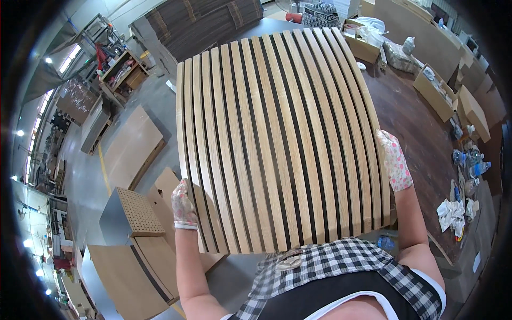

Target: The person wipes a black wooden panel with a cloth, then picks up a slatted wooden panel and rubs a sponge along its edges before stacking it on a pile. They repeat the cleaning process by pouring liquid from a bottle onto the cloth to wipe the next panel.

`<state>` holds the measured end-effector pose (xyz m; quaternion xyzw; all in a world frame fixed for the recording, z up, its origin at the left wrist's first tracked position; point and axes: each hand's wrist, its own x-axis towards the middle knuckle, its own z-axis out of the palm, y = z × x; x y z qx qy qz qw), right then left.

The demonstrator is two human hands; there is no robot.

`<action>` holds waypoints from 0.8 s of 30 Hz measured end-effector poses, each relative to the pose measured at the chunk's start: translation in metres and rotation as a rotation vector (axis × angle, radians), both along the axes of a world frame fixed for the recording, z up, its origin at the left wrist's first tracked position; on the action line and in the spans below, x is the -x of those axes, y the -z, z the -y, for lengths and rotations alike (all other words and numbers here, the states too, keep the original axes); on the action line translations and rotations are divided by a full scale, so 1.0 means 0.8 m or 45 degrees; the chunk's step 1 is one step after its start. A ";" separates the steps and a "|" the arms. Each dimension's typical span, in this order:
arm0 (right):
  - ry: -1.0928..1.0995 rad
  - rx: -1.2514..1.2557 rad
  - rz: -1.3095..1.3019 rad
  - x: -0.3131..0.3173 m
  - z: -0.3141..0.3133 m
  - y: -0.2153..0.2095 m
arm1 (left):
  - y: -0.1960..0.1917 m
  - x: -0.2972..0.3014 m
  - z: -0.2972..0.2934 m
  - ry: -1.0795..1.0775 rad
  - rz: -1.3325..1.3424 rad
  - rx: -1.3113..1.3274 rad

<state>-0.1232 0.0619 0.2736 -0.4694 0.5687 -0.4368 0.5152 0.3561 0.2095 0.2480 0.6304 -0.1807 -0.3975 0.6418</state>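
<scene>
A large slatted wood panel (277,144), with pale slats over dark gaps, fills the middle of the head view in front of my body. My left hand (183,205), in a flower-printed glove, grips its left edge near the lower corner. On the opposite side my right hand (393,160), gloved in white with pink spots, is closed on the right edge around mid-height. Fingers of both hands are partly hidden by the panel. The panel's lower edge is close to my checked apron (330,261).
A dark brown worktable (410,117) lies to the right, bearing open cardboard boxes (434,93), plastic bottles (477,165) and a white rag (451,216). Brown boards (125,277) and a perforated panel (140,210) stand at lower left. A wooden shelf (122,74) is farther back.
</scene>
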 end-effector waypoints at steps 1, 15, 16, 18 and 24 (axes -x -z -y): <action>-0.013 -0.045 -0.001 -0.020 0.002 -0.020 | -0.003 -0.006 0.014 0.003 -0.005 0.001; -0.087 -0.044 0.252 -0.080 0.136 0.028 | -0.025 -0.125 0.226 0.269 0.001 -0.105; -0.014 -0.037 0.218 -0.076 0.145 0.040 | -0.027 -0.127 0.240 0.286 0.013 -0.106; 0.005 -0.072 0.238 -0.094 0.155 0.031 | -0.035 -0.124 0.271 0.272 -0.069 -0.128; 0.211 -0.085 0.231 -0.135 0.162 0.049 | 0.008 -0.206 0.357 0.494 -0.025 -0.069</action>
